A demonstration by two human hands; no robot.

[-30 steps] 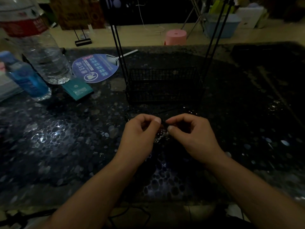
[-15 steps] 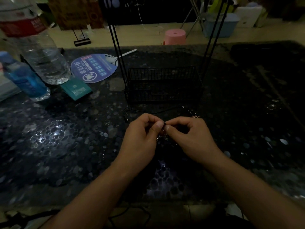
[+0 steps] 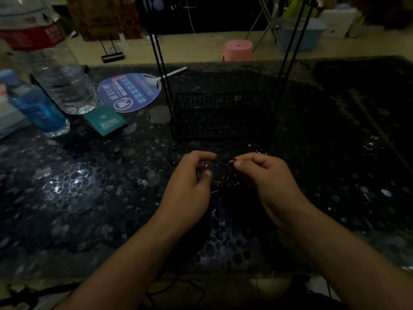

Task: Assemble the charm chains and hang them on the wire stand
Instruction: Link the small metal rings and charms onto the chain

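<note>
Both hands meet at the center of the frame over the dark pebbled table (image 3: 93,198). The left hand (image 3: 190,186) and the right hand (image 3: 268,182) each pinch the thin charm chain (image 3: 225,175) between them, fingers curled. The wire stand (image 3: 221,115) sits just above them.

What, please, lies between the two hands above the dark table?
In the head view, a thin dark cord spans the gap from the left hand to the right hand; each pinches an end. Small glinting charm pieces hang below, dim.
</note>
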